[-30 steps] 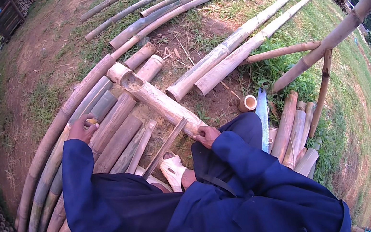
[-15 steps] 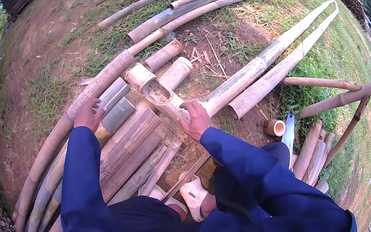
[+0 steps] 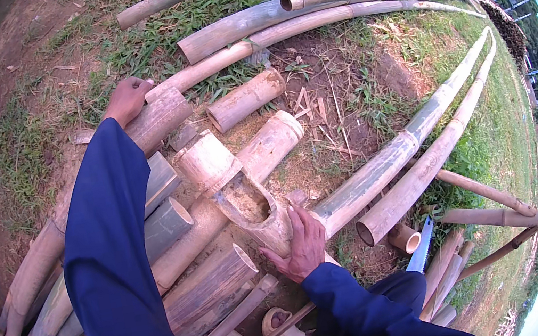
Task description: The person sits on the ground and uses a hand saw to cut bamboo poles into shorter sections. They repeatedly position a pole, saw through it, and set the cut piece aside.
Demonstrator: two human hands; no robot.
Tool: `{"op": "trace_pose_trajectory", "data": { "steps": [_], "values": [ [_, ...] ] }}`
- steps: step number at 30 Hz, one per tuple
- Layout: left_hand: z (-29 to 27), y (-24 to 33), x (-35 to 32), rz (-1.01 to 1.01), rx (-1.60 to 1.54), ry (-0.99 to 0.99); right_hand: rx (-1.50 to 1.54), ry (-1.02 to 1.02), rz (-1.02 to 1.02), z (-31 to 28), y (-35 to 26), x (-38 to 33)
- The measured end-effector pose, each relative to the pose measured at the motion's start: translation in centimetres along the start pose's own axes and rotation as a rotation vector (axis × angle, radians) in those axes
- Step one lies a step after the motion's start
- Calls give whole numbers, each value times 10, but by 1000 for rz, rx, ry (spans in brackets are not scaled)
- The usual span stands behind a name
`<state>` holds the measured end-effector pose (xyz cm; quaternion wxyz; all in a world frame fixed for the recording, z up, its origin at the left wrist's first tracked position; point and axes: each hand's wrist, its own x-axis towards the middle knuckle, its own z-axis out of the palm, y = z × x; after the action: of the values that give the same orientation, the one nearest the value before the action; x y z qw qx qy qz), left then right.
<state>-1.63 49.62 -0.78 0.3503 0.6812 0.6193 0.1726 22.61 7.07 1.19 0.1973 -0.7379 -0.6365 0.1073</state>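
My right hand [image 3: 302,243] presses on a cut bamboo piece [image 3: 250,206] with a hollowed, notched opening, holding it against the stack of bamboo sections. Reaching far forward, my left hand [image 3: 126,99] rests on the end of a thick bamboo section [image 3: 159,118] near the top of the pile. Both arms wear blue sleeves. A short bamboo cylinder [image 3: 208,162] stands just beyond the notched piece.
Long bamboo poles [image 3: 420,144] lie across the grass and dirt to the right and ahead. A handsaw with a blue handle [image 3: 422,253] lies at lower right beside a small bamboo offcut [image 3: 405,238]. Several cut sections [image 3: 210,286] are piled at left. My sandalled foot [image 3: 282,328] is below.
My left hand has reached farther forward to the thick section's end. My right hand slid down the notched piece, and my head has leaned closer over the pile.
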Motion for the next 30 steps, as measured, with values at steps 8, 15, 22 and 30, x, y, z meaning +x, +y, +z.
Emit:
{"op": "trace_pose_trajectory", "data": {
  "steps": [8, 15, 22, 30],
  "values": [
    [57, -42, 86, 54, 211, -277, 38, -27, 39, -3, 3, 4],
    [55, -125, 138, 60, 549, -297, 69, -101, 25, -1, 4, 6],
    [41, -50, 60, 217, 62, -209, 36, -100, 61, -5, 4, 3],
    [-50, 102, -35, 220, 320, -58, 60, -77, 31, -6, 4, 2]
  ]
}}
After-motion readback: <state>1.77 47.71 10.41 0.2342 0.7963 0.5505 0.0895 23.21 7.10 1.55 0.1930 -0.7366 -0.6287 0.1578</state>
